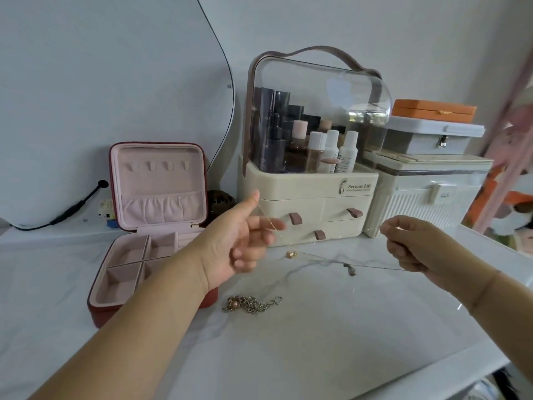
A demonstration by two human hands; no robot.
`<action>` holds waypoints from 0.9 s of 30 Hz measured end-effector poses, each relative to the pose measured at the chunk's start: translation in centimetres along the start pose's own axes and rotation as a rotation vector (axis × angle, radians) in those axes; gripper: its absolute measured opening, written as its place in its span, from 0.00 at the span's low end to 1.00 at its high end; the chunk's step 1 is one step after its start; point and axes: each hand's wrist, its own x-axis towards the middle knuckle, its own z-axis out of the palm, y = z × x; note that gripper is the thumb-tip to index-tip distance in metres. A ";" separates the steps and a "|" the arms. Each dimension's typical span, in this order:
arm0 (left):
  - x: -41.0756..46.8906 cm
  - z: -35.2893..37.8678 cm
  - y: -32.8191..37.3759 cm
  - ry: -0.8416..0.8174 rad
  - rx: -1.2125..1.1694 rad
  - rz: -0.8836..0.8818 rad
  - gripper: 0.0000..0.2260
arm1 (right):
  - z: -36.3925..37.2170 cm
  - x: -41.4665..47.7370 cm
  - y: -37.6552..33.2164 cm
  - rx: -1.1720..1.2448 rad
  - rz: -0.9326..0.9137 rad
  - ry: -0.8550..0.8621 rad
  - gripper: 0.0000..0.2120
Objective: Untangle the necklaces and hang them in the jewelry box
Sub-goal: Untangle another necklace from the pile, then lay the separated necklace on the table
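Observation:
The red jewelry box (199, 180) stands open at the left, its pink lid upright with a row of hooks and a pouch, its tray split into compartments. My left hand (236, 238) is raised in front of the cosmetic organizer and pinches a thin gold chain (269, 222). My right hand (412, 243) pinches a fine chain (375, 266) stretched across the table toward a gold pendant (291, 254) and a dark pendant (350, 269). A chunky gold chain with a pink bead (251, 304) lies in a heap on the white table, apart from both hands.
A cream cosmetic organizer (311, 197) with a clear dome and drawers stands behind the hands. White storage boxes (427, 194) and an orange case (432, 111) are stacked at the right. A curved mirror (86, 96) and a black cable (78, 204) are at the left.

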 end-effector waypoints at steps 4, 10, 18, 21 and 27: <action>-0.2 0.0 -0.3 -0.116 0.121 -0.105 0.40 | -0.3 0.6 -0.3 0.124 -0.095 0.233 0.07; 0.2 0.0 -0.3 -0.040 0.098 -0.021 0.34 | -1.8 1.7 0.5 0.390 -0.002 0.243 0.14; 0.3 -1.8 0.8 0.114 -0.152 0.190 0.24 | -3.4 1.7 1.8 0.867 0.179 0.134 0.13; 0.4 -2.1 0.6 0.186 -0.067 0.184 0.20 | -3.2 1.1 2.0 0.851 0.145 0.052 0.15; 0.5 -2.2 0.3 0.331 0.305 0.099 0.23 | -3.1 -0.2 2.3 0.713 0.077 -0.091 0.22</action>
